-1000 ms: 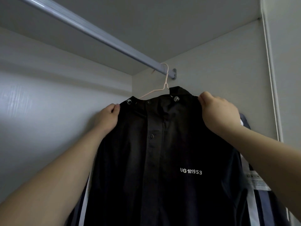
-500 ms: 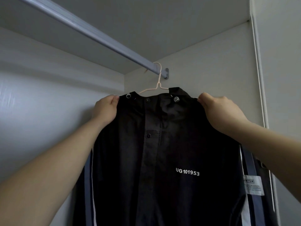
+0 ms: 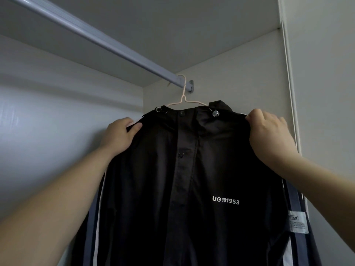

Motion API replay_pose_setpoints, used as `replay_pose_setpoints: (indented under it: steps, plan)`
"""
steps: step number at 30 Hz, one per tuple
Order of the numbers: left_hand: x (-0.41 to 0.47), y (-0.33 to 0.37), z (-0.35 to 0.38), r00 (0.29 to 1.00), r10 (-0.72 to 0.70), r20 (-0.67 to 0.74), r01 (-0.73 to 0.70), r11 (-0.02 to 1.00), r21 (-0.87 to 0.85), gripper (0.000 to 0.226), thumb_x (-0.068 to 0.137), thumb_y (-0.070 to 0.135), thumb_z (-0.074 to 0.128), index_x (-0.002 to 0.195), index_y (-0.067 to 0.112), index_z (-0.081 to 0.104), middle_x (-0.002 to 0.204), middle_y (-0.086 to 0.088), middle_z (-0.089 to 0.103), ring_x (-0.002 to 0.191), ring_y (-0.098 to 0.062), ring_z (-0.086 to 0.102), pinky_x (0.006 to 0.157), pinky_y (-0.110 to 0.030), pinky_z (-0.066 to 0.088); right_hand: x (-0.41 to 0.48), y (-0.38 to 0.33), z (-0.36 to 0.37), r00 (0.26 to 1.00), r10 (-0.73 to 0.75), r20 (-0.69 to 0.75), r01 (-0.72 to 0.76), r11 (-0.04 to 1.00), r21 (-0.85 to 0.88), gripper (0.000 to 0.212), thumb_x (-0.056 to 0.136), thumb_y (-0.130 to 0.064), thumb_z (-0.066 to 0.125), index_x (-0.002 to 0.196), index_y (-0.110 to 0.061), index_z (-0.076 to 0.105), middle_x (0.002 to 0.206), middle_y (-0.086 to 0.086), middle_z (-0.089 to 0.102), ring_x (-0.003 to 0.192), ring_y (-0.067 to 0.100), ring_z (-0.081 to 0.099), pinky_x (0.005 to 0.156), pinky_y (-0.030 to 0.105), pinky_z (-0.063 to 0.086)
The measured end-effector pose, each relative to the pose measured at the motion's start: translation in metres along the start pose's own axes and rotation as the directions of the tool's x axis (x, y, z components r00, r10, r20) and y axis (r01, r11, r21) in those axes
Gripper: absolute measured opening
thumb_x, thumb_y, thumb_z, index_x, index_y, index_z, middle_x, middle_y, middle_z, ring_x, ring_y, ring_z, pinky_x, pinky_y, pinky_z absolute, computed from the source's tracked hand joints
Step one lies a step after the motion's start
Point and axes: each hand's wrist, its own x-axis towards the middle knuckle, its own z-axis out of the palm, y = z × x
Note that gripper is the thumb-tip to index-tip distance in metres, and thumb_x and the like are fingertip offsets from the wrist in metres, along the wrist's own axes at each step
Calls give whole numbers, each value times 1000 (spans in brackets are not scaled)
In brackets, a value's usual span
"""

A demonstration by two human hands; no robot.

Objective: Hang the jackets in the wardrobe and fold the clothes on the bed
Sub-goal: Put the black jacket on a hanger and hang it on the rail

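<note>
Presently we list one jacket [image 3: 192, 179], black and buttoned, at centre frame inside the wardrobe. It hangs on a thin hanger [image 3: 192, 102] whose hook sits over the rod [image 3: 107, 41], at the rod's far end just beside the bracket [image 3: 191, 85]. Left hand [image 3: 119, 135]: thumb and fingers pinch the jacket's shoulder at centre left. Right hand [image 3: 269, 135]: fingers curled over the opposite shoulder at centre right, gripping the cloth. Risks, as we judge them: an uneven pull on the two shoulders could slide the slick cloth off the narrow hanger. An upward nudge could lift the hook clear of the rod. A striped garment [image 3: 297, 198] shows behind the jacket at lower left and lower right, and it could be dragged along if we tug downward. Whether it has its own hanger we cannot tell. Edges and room: the side panel [image 3: 240, 73] stands close behind the hook, so we see no room to slide further that way. Bare rod runs toward the upper left of the frame. The back wall [image 3: 57, 121] lies just beyond the left hand.
</note>
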Motion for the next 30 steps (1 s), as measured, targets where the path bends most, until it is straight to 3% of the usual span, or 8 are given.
replay_pose_setpoints:
  steps: [3, 7, 9, 15, 19, 23, 28, 30]
  plan:
    - [-16, -17, -4, 993, -105, 49, 107, 994, -21, 36, 103, 46, 51, 104, 12, 62, 96, -2, 66, 89, -26, 61, 78, -42, 51, -2, -1, -2, 999, 12, -33, -14, 998, -64, 14, 104, -14, 42, 89, -13, 42, 86, 13, 56, 75, 37, 49, 65, 39, 30]
    - [-27, -30, -5, 958, -273, 82, 284, 945, -165, 32, 106, 39, 47, 121, 14, 58, 110, -4, 66, 99, -26, 62, 83, -38, 49, -9, -2, -8, 985, 160, 64, -158, 987, -38, 39, 107, -48, 28, 96, -13, 41, 92, 10, 58, 77, 39, 58, 60, 39, 36]
    - [-29, -33, -5, 946, -313, 86, 324, 926, -192, 36, 107, 41, 41, 124, 14, 56, 115, -6, 66, 103, -28, 62, 90, -41, 50, -15, -3, -12, 975, 201, 95, -195, 979, -63, 44, 106, -53, 21, 97, -15, 41, 95, 12, 62, 82, 41, 61, 62, 39, 34]
    - [-31, -37, -9, 943, -330, 38, 330, 920, -210, 33, 108, 35, 42, 126, 14, 62, 117, -10, 69, 108, -33, 63, 92, -41, 49, -18, -1, -23, 917, 334, 220, -329, 943, -60, 44, 107, -47, 15, 94, -13, 39, 67, 6, 40, 69, 38, 47, 65, 43, 37]
    - [-36, -36, -13, 952, -300, 58, 305, 945, -115, 35, 109, 22, 41, 137, 15, 61, 131, -13, 65, 118, -35, 58, 92, -35, 43, -17, 2, -23, 917, 318, 240, -306, 948, -86, 36, 108, -42, 20, 93, -14, 36, 65, 5, 40, 62, 33, 42, 60, 41, 35]
    - [-26, -26, -11, 914, -395, 92, 400, 914, -58, 36, 105, 14, 41, 134, 14, 63, 134, -17, 63, 119, -37, 58, 99, -38, 47, -10, 5, -23, 903, 343, 260, -338, 939, -64, 36, 107, -40, 25, 92, -13, 43, 72, 7, 43, 67, 35, 42, 64, 41, 37]
    - [2, 6, -11, 922, -354, 157, 371, 924, -96, 47, 100, 40, 35, 123, 17, 68, 135, -10, 63, 121, -32, 56, 98, -38, 42, 14, -10, -24, 891, 316, 328, -334, 943, 0, 40, 100, -40, 27, 77, -16, 49, 79, 9, 48, 74, 36, 47, 70, 39, 38]
    - [13, 31, -15, 935, -324, 146, 344, 928, -144, 56, 102, 51, 31, 114, 16, 72, 125, -10, 67, 117, -32, 58, 97, -39, 43, 28, -21, -22, 887, 255, 385, -314, 944, 98, 40, 102, -41, 29, 78, -17, 49, 82, 8, 52, 67, 26, 45, 69, 38, 37]
